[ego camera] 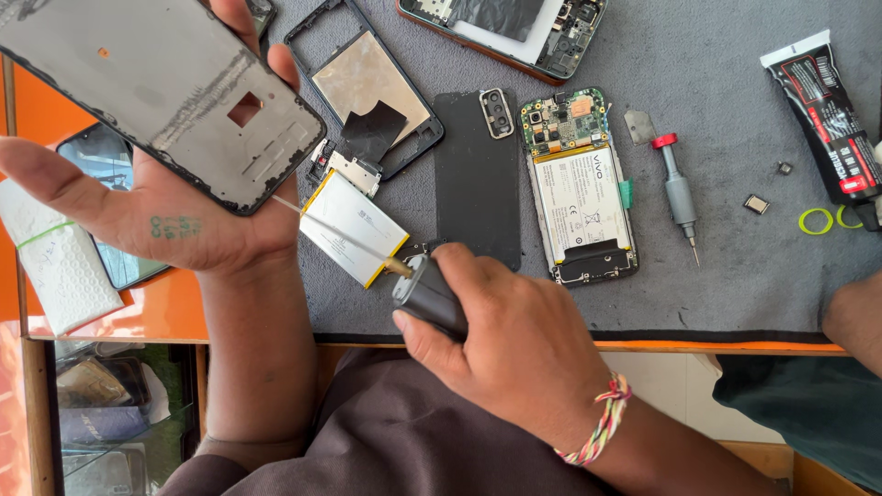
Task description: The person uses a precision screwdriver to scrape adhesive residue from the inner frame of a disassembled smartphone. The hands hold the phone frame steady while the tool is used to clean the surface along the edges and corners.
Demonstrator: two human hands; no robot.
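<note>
A phone back cover (156, 87) is held up in the left hand (175, 216), inner face to the camera; its upper left corner is cut off by the frame edge, and the fingers behind it are mostly hidden, only a thumb and two fingertips showing. A dark-handled tool (430, 296) is gripped in the right hand (514, 354), the fingers closed round the handle so that most of it is covered. Its thin metal shaft (340, 237) is pointed at the lower edge of the cover; the tip meets that edge beside the left palm, though actual contact cannot be made out.

Below the shaft, a loose battery (354, 227) is lying on the grey mat (726, 276). Right of the battery a black panel (478, 179) is laid flat, and right of that an opened phone (581, 184) with its board and battery exposed. Above the battery an empty frame (363, 83) is partly covered by the back cover. Farther right of the battery a small screwdriver (678, 195) is seen, and a glue tube (825, 115) is cut off at the right edge. Another phone (514, 32) is cropped at the top.
</note>
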